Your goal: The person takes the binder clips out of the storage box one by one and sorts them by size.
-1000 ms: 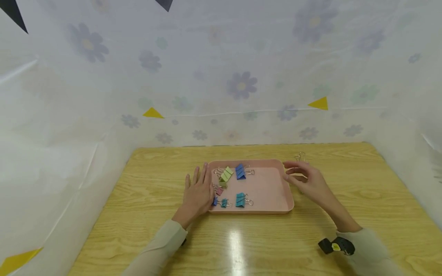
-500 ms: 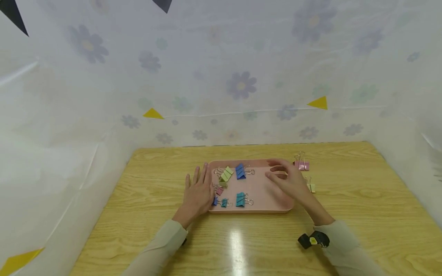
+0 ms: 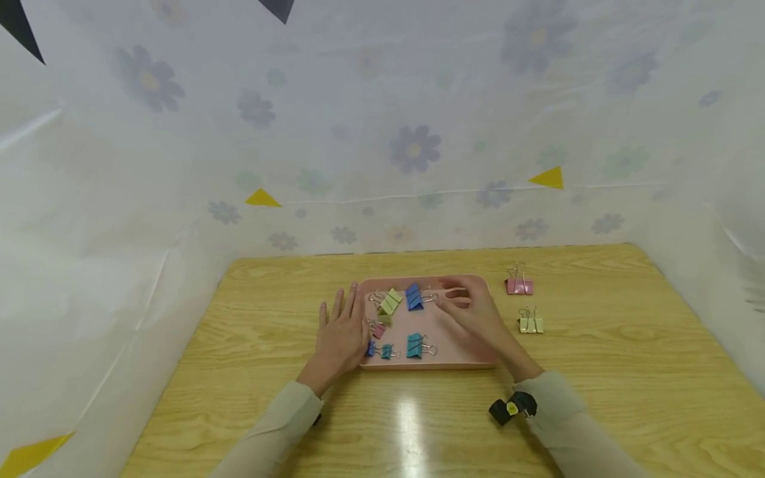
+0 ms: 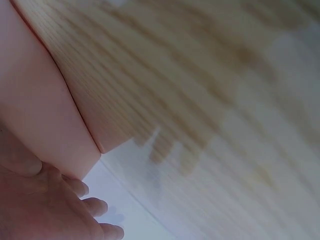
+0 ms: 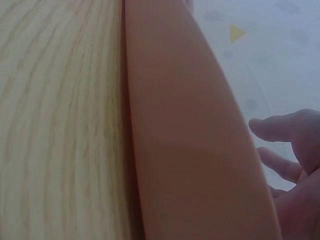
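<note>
My left hand (image 3: 342,338) lies with straight fingers against the left rim of a pink tray (image 3: 457,365); the left wrist view also shows it beside the tray wall. My right hand (image 3: 475,312) hovers over the tray's right half, fingers loosely bent and apart, holding nothing. Its fingertips are close to the wire handles of a blue binder clip (image 3: 414,297); whether they touch is unclear. A light green binder clip (image 3: 391,301) lies left of it. A teal binder clip (image 3: 414,346) sits near the front. Smaller clips, including a pink one (image 3: 379,330) and a small teal one (image 3: 386,351), cluster at the left.
On the wooden table (image 3: 269,411), right of the tray, stand a pink binder clip (image 3: 519,286) and a pale yellow binder clip (image 3: 530,325), handles up. A white flowered sheet (image 3: 358,133) hangs behind and at both sides.
My right hand has moved left from beside the pink clip to over the tray, bringing the pink and pale yellow clips into view. The left hand and the tray's clips have stayed put.
</note>
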Available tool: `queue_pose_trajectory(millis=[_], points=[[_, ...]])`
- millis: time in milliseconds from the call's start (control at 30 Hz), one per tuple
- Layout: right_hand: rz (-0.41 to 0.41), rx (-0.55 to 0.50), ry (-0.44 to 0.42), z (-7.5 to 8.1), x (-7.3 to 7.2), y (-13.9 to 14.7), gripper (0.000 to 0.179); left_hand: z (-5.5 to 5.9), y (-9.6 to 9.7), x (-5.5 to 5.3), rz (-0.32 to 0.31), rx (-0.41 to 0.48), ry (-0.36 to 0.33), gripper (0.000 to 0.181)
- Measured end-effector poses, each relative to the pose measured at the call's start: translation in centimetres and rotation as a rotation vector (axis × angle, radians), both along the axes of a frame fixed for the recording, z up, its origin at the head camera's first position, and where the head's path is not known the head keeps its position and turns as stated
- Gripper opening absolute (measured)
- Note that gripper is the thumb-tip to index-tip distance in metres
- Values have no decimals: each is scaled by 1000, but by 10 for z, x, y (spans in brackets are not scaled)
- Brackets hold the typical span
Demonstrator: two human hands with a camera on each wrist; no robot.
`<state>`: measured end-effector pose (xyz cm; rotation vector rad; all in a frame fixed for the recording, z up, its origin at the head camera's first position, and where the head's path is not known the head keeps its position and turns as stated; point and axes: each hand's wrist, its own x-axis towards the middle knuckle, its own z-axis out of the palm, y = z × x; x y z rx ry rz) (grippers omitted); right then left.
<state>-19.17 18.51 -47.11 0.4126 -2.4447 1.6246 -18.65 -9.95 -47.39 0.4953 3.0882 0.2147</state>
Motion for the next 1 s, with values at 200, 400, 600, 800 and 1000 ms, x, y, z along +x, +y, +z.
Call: queue_pose_trajectory(millis=[200,400,600,800,1000], points=[[-38,48,25,-4,-8,-8,42,-4,-1,-1,-3,5,7,62],[-61,57,-148,-5,-9,-16,48,-3,-1,-2,-3,9,6,62],[-50,29,-234,-9,-13,-24,52,-1,0,0,-6,-5,11,61],[-75,80,-247,-13,-20,-32,55,-1,0,1,-5,6,11,61],[-84,105,-233,-15,-23,-38,48,-2,0,1,-5,10,3,62]])
